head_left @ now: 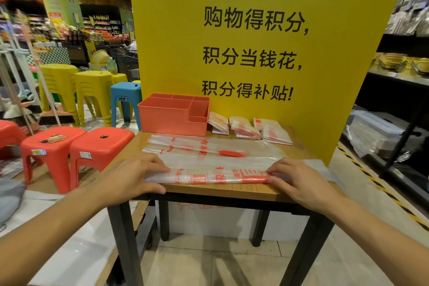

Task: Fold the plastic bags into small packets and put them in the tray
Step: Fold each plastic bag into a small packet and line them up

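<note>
A clear plastic bag with red print [209, 175] lies folded into a long strip along the front edge of the small wooden table [222, 189]. My left hand [134, 175] presses flat on the strip's left end. My right hand [299, 179] presses on its right end, fingers pointing inward. Another clear printed bag [202, 147] lies spread flat just behind it. Three folded bag packets [247, 129] lean against the yellow board at the back. The coral compartment tray [174, 115] stands at the table's back left.
A yellow sign board [255, 7] rises behind the table. Red stools [76, 144] stand to the left, yellow and blue ones further back. Dark shelving [399, 100] with goods lines the right side. A striped floor marking runs beside it.
</note>
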A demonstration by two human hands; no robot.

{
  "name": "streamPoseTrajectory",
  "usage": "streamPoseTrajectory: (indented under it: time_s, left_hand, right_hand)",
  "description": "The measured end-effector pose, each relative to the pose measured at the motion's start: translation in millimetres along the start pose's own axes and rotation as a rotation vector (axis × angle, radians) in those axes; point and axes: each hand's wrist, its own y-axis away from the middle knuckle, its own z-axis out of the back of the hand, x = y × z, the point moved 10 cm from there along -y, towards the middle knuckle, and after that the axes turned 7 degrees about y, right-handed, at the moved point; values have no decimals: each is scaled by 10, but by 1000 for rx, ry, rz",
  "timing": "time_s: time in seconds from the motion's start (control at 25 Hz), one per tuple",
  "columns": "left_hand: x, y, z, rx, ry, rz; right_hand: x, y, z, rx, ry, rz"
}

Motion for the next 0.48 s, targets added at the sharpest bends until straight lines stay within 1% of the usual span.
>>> streamPoseTrajectory:
  time_s: [0.12, 0.24, 0.36, 0.48]
  left_hand:
    - [1, 45, 39, 27, -38, -15]
    - [-75, 38, 153, -21, 86, -14]
    - [32, -34, 231, -133, 194, 107]
    - [144, -138, 216, -188, 220, 183]
  right_hand:
    - [-11, 91, -6, 27, -21, 12]
    - [-19, 107, 110, -48, -57, 0]
    - [-107, 8, 167, -96, -44, -93]
    - [-162, -160, 59, -62, -11, -151]
